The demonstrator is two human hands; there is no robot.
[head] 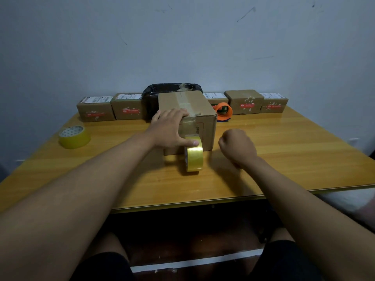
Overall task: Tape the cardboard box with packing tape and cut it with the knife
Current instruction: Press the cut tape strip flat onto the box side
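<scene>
A cardboard box stands mid-table, with clear tape running along its top seam and down its front face. A yellowish roll of packing tape stands on edge against the box's front, still joined to that strip. My left hand lies over the box's near top edge, fingers spread flat on top and the thumb pressing the tape at the roll. My right hand is curled into a fist just right of the box, above the table. I cannot tell whether it holds anything. No knife is visible.
A second tape roll lies flat at the table's left. An orange tape dispenser sits behind the box on the right. Several small labelled parcels line the back edge by the wall, around a black-lined bin.
</scene>
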